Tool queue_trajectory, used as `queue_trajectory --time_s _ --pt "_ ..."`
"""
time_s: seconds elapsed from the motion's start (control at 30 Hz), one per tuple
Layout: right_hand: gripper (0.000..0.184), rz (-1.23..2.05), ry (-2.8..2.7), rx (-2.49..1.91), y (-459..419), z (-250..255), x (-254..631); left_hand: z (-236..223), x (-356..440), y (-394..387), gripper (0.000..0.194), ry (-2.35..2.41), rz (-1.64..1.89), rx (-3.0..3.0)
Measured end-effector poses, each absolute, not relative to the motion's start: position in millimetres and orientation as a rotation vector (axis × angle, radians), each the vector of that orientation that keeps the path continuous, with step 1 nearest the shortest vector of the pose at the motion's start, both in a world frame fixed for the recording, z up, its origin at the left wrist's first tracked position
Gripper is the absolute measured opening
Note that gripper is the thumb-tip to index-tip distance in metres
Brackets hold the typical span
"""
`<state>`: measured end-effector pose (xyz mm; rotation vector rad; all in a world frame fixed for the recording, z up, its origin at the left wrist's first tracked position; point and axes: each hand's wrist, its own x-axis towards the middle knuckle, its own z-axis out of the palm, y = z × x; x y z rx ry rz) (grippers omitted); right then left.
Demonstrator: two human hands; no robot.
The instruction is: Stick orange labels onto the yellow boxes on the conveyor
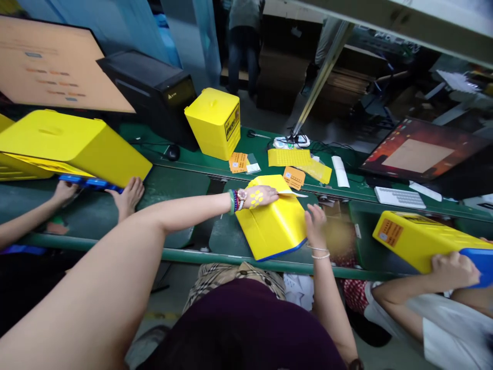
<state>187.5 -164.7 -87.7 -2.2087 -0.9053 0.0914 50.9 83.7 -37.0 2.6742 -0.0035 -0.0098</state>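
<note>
Yellow smooth plastic box with blue rim [269, 228], one, lying on the green table [227, 234] directly before you.
Appears light, hollow and stiff-walled, its glossy faces probably a little slippery; best held by opposite side walls at 9 and 3 o'clock, blue rim towards 5. Your left hand [265, 196] lies on it at 12, fingertips at a thin white sheet [291, 193], likely flimsy and easily creased; cannot tell whether pinched. Your right hand [316, 221], blurred, is released, fingers spread, just beside the box at 3.

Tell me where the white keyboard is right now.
The white keyboard is at the right of the head view, on the green bench, just in front of the reddish monitor.
</note>
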Motion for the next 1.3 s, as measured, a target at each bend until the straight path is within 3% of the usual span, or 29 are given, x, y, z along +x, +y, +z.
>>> queue_trajectory --time_s 0.13,0.27,0.4,0.53,0.63,0.77,1.1,1.3 --pt "0.063 0.322 -0.914 -2.315 -170.0 -114.9 160.8 -53.0 29.6 81.2 0.039 -0.009 0.013 2.690" --pt "0.065 0.196 -0.897 -2.380 -165.0 -120.4 135.7 -53.1 1.7 76.8 0.035 0.316 0.139 2.496" --pt "0.049 0.011 -1.108 -2.257 -154.2 -84.9 127.7 -42.5 -25.0 45.6 0.024 0.620 0.365 1.972" --pt "0.036 -0.022 -1.377 -1.976 -131.4 -34.2 101.6 -31.9 -46.4 7.3 0.035 0.603 0.386 1.654" --pt "0.027 0.190 -1.481 -1.763 -113.2 -12.0 74.0 -20.3 -58.5 -7.8 0.045 0.692 0.440 1.659" --pt "0.018 0.340 -1.312 -1.698 -98.5 -5.4 56.1 -5.6 -69.3 -10.5 0.041 0.736 0.502 1.755" --pt "0.013 0.003 -1.656 -1.845 -85.3 7.4 62.2 3.6 -71.9 -2.5 0.036 0.727 0.491 2.032" --pt "0.012 0.528 -1.354 -1.721 -79.7 9.3 73.6 -3.3 -67.3 1.4 0.033 0.676 0.511 1.800"
